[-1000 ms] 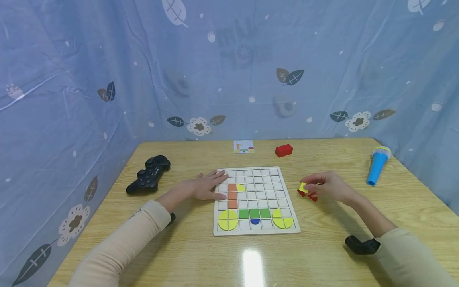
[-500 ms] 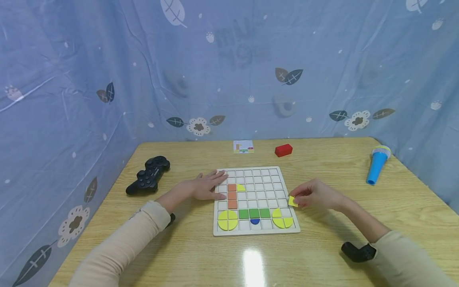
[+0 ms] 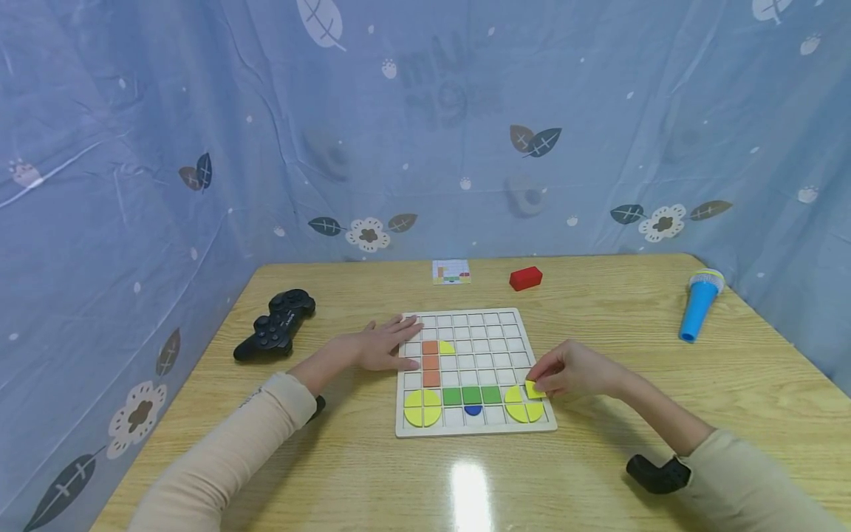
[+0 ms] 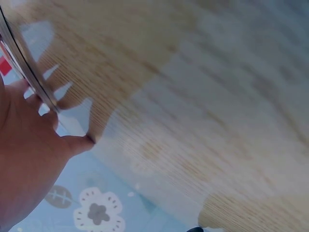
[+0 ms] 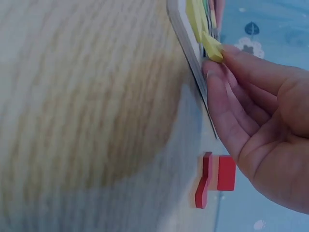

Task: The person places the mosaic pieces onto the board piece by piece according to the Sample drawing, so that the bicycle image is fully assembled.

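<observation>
My right hand [image 3: 578, 369] pinches a yellow quarter-circle tile [image 3: 535, 390] between thumb and fingers, over the lower right corner of the white grid board [image 3: 483, 361]. The pinched tile [image 5: 212, 52] sits right at the board's edge in the right wrist view. Below it, three yellow quarter tiles [image 3: 515, 414] form most of a circle. My left hand [image 3: 384, 347] rests with spread fingers on the board's left edge. On the board are a full yellow circle [image 3: 414, 416], orange squares [image 3: 431, 363], green squares [image 3: 470, 397], a blue half-circle [image 3: 473, 410] and a single yellow quarter [image 3: 446, 348].
Behind the board lie a small pattern card [image 3: 451, 271] and a red block [image 3: 526, 278]. A black game controller [image 3: 275, 325] is at left, a blue toy microphone [image 3: 699, 307] at far right. Two red pieces [image 5: 204, 179] show in the right wrist view.
My right hand has carried the yellow tile from the red pieces beside the board leftward and nearer, over the board's lower right corner. The left hand has stayed still.
</observation>
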Available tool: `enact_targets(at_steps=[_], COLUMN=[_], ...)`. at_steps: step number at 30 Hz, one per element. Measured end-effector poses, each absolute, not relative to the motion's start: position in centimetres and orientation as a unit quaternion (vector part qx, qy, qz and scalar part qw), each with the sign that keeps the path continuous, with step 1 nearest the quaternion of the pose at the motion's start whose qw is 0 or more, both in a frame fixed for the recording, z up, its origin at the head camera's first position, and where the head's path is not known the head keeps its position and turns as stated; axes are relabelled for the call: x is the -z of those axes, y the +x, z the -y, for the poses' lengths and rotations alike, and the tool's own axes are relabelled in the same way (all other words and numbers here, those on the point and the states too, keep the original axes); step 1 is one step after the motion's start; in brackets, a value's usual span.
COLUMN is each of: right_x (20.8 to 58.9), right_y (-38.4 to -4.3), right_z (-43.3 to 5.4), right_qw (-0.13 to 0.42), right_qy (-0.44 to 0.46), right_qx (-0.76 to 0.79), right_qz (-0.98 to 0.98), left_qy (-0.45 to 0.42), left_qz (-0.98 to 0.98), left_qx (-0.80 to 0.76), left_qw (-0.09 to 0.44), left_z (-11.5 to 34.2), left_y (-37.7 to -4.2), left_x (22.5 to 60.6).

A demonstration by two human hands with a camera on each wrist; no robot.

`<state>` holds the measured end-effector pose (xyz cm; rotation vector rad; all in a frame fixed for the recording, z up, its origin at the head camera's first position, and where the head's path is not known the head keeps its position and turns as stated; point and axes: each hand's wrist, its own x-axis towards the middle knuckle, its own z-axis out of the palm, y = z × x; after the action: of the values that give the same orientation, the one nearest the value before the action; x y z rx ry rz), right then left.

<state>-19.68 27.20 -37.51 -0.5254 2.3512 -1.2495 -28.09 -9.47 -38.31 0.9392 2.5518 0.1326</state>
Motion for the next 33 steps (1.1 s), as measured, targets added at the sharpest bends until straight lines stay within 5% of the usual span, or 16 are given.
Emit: enact_targets(at_steps=[18,27,33], right_x=[37.4,38.2,38.1], right_y=[-19.3,-20.0,-20.3], right_z=[-26.8,-29.2,-31.2], right_qw=[0.226,0.270,0.250], right_qy=[-0.166,-0.140,-0.137], right_qx=[0.489,0.545,0.590], right_qz=[-0.826,-0.782,-0.756], left_qy=[0.336,0.337,0.337], left_qz=[-0.917,-0.917,-0.917], left_qx=[-0.055,-0.052,-0.056], left_qw=[0.208,0.208,0.207], left_z=[9.5,9.5,9.5], left_y=[-28.1,-28.0,-28.1], left_x=[38.3,38.3,38.2])
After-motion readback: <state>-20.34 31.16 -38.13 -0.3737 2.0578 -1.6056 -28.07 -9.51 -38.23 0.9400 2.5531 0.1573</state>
